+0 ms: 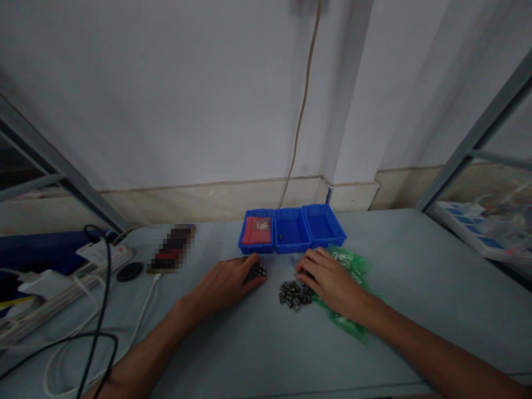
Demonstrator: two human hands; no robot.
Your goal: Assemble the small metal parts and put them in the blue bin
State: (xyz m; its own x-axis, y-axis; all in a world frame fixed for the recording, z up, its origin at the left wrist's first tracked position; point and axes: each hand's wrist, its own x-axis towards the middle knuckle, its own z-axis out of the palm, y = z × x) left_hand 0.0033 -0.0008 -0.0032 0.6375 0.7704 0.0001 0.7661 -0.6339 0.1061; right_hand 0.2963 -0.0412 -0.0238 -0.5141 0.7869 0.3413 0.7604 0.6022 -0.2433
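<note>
Table (233,354) backing onto wall (187,111) | left hand (226,281) curving round metal parts (259,270), right hand (330,277) curling beside loose pile (293,296) nearer back edge, grips unclear | middle tray (296,247) holding one small piece (280,237), pile lying outside

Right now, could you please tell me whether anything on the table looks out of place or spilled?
Nothing looks damaged or clearly spilled. The one mild oddity is a tiny piece alone in the middle blue tray, apart from the loose pile of metal parts beside the right hand.
</note>
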